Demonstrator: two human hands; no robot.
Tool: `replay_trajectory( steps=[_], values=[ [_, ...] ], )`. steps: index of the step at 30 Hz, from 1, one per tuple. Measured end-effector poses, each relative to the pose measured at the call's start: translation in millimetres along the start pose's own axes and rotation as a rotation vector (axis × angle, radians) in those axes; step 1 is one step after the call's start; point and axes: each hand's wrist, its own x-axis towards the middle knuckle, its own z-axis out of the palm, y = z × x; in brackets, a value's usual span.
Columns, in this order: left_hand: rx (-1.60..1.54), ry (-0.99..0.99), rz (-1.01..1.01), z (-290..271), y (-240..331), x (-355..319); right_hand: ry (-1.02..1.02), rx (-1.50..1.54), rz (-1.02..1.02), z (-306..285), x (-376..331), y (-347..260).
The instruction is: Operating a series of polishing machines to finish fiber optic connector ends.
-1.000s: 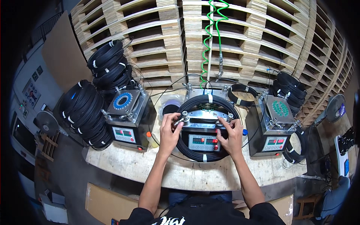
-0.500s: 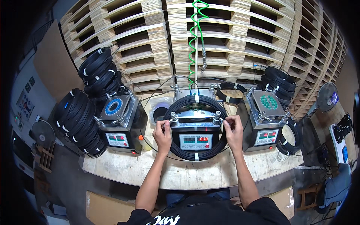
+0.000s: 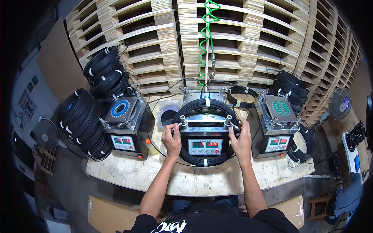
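Observation:
In the middle of the bench stands a box-shaped machine (image 3: 205, 134) with a lit red digital display and a metal clamping plate on top. A large coil of black cable (image 3: 206, 160), tied with white bands, loops round its front and top. My left hand (image 3: 171, 141) is closed at the left front corner of the plate, fingers on a small metal clamp lever. At the opposite corner my right hand (image 3: 241, 141) pinches another clamp lever (image 3: 234, 126) between thumb and fingers. Both hands lie against the sides of the coil, and the fingers partly hide the levers.
Similar machines stand at left (image 3: 123, 136) with a blue ring of parts and at right (image 3: 278, 134) with green parts. Black cable coils (image 3: 81, 120) pile up at far left. An orange-capped bottle (image 3: 151, 146) sits beside the left machine. Wooden pallets (image 3: 163, 46) rise behind.
The left half of the middle machine's display now shows a lit red digit. Both hands have shifted slightly at the levers, and the whole view has moved a little.

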Motion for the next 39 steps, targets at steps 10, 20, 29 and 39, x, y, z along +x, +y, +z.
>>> replay_trajectory(
  steps=[10, 20, 29, 39],
  values=[
    [-0.025, 0.001, 0.002, 1, 0, 1, 0.02, 0.096, -0.128, 17, 1, 35],
    [-0.014, -0.012, -0.012, 1, -4, 1, 0.065, -0.245, -0.333, 26, -64, 31],
    [-0.052, 0.0, -0.029, -1, 3, 0, -0.135, -0.571, -0.161, 52, -81, 28],
    [-0.052, 0.032, -0.002, -1, 0, -1, -0.082, -0.569, -0.154, 61, -87, 31]
  ],
)
